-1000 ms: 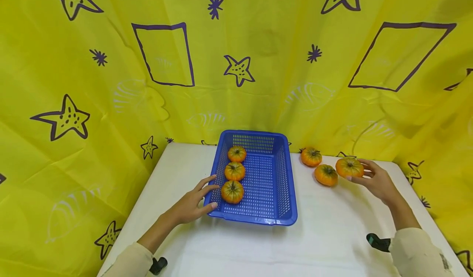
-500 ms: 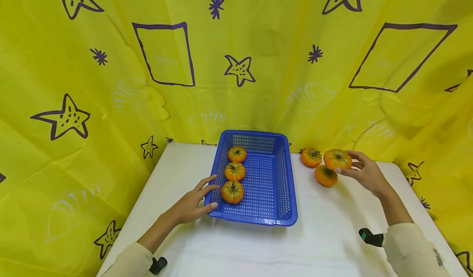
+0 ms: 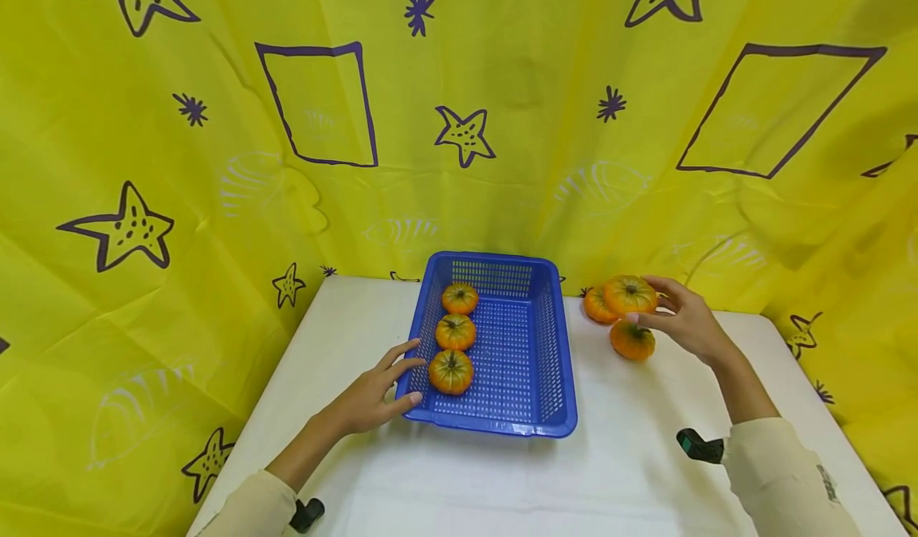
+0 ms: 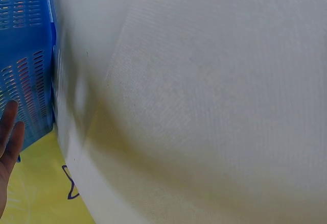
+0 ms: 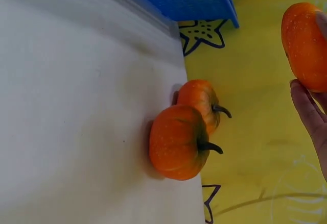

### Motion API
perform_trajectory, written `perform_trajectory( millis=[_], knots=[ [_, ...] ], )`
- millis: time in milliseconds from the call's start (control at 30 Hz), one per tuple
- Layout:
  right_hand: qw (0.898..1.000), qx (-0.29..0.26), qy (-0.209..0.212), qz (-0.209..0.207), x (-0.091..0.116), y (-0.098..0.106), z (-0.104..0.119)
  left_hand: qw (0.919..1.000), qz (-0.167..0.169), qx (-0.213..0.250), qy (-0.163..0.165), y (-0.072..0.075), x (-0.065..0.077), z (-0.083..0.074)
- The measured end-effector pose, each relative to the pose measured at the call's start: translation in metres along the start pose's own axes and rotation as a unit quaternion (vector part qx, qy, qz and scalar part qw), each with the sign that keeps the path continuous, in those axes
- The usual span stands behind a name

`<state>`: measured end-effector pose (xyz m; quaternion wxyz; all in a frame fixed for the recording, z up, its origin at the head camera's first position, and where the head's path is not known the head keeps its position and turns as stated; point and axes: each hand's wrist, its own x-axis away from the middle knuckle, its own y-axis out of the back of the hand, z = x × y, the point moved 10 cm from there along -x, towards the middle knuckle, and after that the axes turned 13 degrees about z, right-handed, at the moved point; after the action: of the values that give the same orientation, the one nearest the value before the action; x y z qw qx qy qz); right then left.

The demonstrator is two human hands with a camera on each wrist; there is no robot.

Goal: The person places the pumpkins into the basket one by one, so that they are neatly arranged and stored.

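Observation:
My right hand [image 3: 683, 320] holds a small orange pumpkin [image 3: 629, 295] between thumb and fingers, raised above the table. Below it, two more pumpkins rest on the table: a nearer pumpkin [image 3: 633, 342] and one behind [image 3: 597, 306], partly covered by the held one in the head view. In the right wrist view the held pumpkin [image 5: 305, 48] is well above the pair. My left hand [image 3: 373, 393], fingers spread and fairly straight, touches the left side of a blue plastic basket [image 3: 566, 362]. Inside, three pumpkins stand in a row along the left wall, the nearest pumpkin [image 3: 451, 372] at the front.
A white table [image 3: 502, 481] bears the basket and the pumpkins. Yellow patterned curtain [image 3: 531, 186] hangs close behind the table and along both sides. A small dark device [image 3: 699, 445] is strapped at my right wrist, another dark device [image 3: 307, 515] at the left.
My right hand has carried its pumpkin up and to the left, over the two pumpkins on the table. The left hand and the basket have stayed in place.

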<state>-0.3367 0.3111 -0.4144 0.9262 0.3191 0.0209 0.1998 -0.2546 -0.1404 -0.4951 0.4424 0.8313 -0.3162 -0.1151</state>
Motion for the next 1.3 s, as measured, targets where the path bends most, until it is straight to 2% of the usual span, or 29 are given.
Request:
perform_trajectory(
  millis=[400,700,967,1300],
  knots=[
    [1.000,-0.009,0.011,0.019,-0.023,-0.020,0.023,0.9999,-0.009,-0.005,-0.011,0.001,0.001,-0.001],
    [0.999,-0.017,0.029,0.026,-0.039,-0.028,0.045,0.9998,-0.010,-0.003,-0.014,0.001,0.001,-0.002],
    [0.997,-0.050,0.046,0.045,-0.056,-0.042,0.055,1.0000,-0.007,-0.001,-0.007,0.001,0.001,-0.001],
    [0.995,-0.068,0.042,0.064,-0.079,-0.063,0.065,1.0000,-0.003,0.005,-0.004,0.001,0.001,-0.002]
  ],
)
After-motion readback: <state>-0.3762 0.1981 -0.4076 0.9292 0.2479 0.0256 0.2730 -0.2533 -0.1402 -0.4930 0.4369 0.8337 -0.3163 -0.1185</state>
